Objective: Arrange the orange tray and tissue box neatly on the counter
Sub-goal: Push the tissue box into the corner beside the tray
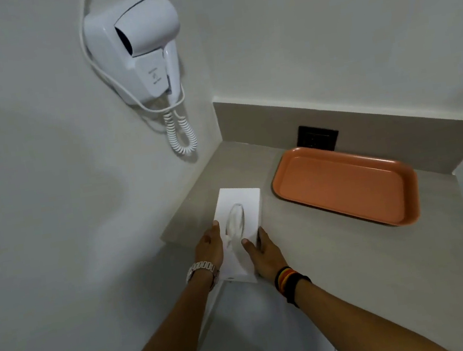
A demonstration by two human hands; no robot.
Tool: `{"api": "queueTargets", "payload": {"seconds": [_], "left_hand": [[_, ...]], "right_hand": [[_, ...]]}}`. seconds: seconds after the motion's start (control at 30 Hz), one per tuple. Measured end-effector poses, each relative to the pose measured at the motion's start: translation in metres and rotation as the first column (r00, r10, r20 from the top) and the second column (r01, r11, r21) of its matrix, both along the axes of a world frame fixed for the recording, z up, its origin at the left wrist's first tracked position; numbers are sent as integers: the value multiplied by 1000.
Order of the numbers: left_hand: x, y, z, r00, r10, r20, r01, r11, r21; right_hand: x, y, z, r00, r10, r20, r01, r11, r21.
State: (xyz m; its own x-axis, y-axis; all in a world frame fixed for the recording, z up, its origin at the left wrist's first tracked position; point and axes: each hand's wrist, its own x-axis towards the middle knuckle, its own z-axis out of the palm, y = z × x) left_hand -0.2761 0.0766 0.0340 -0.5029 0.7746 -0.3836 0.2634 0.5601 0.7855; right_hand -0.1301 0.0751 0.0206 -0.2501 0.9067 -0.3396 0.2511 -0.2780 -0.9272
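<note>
While both hands clamp the box (pixel 238 227) from its two long sides, the step in hand looks like sliding or setting it square on the tabletop (pixel 337 249). Left hand (pixel 209 247) lies flat vs. the left wall of the box, fingers together & pressed on it; right hand (pixel 264 252) grips the right wall, thumb up on the top face, other fingers wrapped down the side. Box is white, oval slot w/ a tissue showing. Its far end sits on the tabletop near the left edge; its near end hangs past the front edge, over the floor. Tray (pixel 343 187) lies empty to the right, close to the back wall, well apart from the box, skewed a bit relative to the backsplash.

To do it well, probably: keep even squeeze both sides so the thin card doesn't buckle, push fwd till the whole base is supported, then turn the box so its long edge runs parallel to the tray's edge or the wall. Keep the thumb off the slot so the tissue isn't dragged. Leave a small even gap to the tray; don't bump it. Tray likely needs squaring to the wall after. Risk: letting go early, box tips off the front edge.
</note>
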Motion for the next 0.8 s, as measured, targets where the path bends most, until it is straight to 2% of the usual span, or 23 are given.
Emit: {"api": "queueTargets", "payload": {"seconds": [0.13,0.3,0.5,0.8], "left_hand": [[3,6,6,993,87,81,-91,995,44],[-11,34,19,989,118,90,-123,991,55],[-47,99,35,990,79,116,-81,997,16],[-83,154,19,998,8,60,-6,999,-38]], "right_hand": [[-15,-2,6,998,-58,-23,57,998,-41],[-35,30,17,995,-95,-44,94,995,-25],[-69,101,33,996,-76,-56,76,997,-2],[-106,158,12,992,-119,-46,116,991,-61]]}}
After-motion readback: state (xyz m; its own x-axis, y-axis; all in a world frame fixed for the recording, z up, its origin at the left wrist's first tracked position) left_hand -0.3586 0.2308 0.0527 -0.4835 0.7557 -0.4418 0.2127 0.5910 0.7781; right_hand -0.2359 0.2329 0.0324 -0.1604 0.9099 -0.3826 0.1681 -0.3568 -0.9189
